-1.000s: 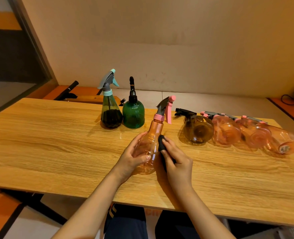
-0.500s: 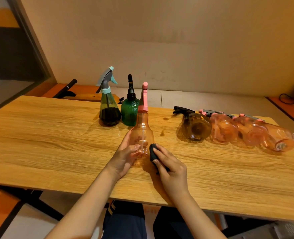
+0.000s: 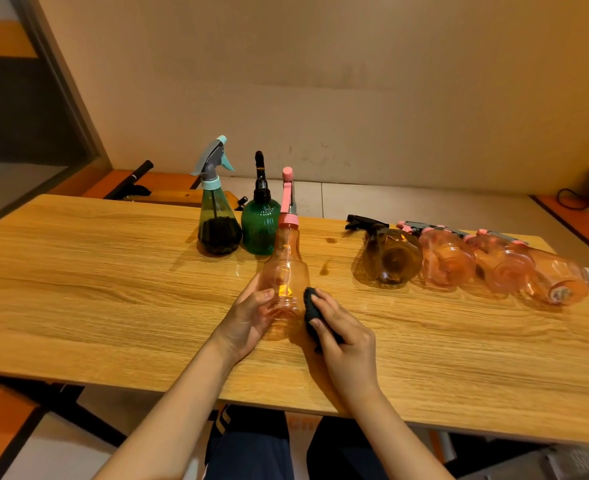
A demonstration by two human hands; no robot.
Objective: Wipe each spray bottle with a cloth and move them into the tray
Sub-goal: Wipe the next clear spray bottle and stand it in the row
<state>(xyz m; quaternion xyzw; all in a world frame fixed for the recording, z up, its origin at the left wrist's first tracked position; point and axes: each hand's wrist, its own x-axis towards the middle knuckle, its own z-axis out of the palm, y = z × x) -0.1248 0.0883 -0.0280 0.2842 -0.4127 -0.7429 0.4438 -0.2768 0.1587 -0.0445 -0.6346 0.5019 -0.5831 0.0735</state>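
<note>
Wooden tabletop (image 3: 78, 289) against a plain wall. Far left-centre stand a teal-nozzle spray bottle (image 3: 217, 216) and a green bottle (image 3: 260, 223). Left hand (image 3: 248, 317) grips the upright orange spray bottle (image 3: 286, 278); right hand (image 3: 341, 334) pinches a dark cloth (image 3: 312, 306) against its side. Recommended: turn the bottle steadily, wiping full circumference. Four bottles (image 3: 459, 261) lie rightward.

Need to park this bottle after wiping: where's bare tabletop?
Bare wood lies left of the teal-trigger bottle, and between the held pink bottle and the brown bottle. The lying bottles crowd the right end.
</note>
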